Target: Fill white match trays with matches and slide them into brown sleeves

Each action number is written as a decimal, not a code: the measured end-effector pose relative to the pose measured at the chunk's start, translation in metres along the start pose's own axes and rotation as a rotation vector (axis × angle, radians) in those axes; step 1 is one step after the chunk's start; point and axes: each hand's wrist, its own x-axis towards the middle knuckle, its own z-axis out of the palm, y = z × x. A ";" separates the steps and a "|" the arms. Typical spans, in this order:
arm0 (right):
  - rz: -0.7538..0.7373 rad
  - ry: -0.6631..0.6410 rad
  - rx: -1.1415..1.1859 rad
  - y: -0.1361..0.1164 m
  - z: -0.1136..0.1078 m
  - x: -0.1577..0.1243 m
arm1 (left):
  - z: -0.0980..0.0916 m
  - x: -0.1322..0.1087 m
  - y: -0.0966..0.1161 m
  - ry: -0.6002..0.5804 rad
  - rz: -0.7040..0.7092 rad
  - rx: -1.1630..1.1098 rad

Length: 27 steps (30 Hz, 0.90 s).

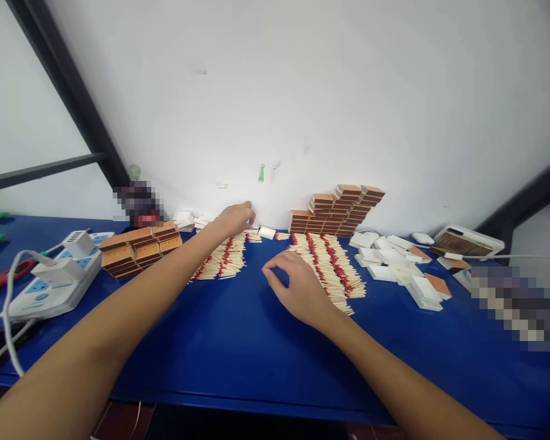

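At the far side of the table, my left hand point(237, 219) is closed with its fingers bent down, just above a small white matchbox tray point(253, 231). What it holds, if anything, is hidden. My right hand point(300, 286) has thumb and forefinger pinched together over the blue table; nothing shows between the tips. Rows of red-headed matches point(348, 278) lie beside and partly behind it. More matches point(229, 260) lie past my left forearm. Another white tray point(266, 233) sits between the hands, near the wall.
Stacked matchboxes point(337, 214) stand against the wall, with another stack point(140, 249) at left. White trays point(389, 256) are heaped at right, near a power bank point(470, 240). A power strip point(57, 284) with cables, a red-handled tool point(9, 278) and a metal frame point(68, 73) are at left.
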 end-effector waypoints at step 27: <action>0.069 0.031 -0.099 0.023 -0.011 0.007 | -0.044 -0.083 0.022 0.170 0.151 -0.127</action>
